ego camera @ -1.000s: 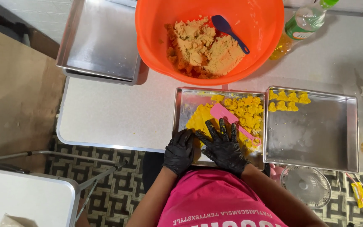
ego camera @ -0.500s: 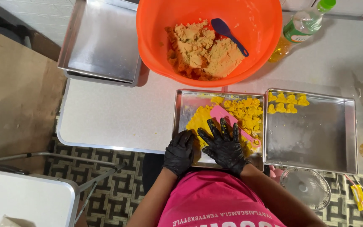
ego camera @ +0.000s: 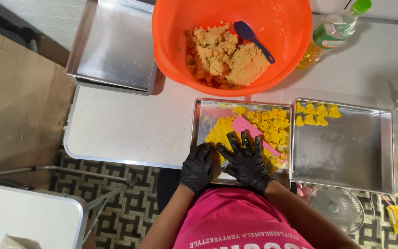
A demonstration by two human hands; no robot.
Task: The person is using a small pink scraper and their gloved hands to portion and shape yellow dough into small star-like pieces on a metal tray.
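Your right hand (ego camera: 245, 159) lies spread flat on the yellow dough (ego camera: 226, 131); your left hand (ego camera: 198, 167) curls over the tray (ego camera: 201, 120) at the bench's near edge. Press evenly.

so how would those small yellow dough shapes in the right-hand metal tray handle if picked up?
The small yellow dough shapes look soft, so probably easily squashed. Likely light, being small. The loose yellow dough nearby looks crumbly, so they may break apart.

Orange bowl (ego camera: 236, 27) beyond crowded tray (ego camera: 203, 120)
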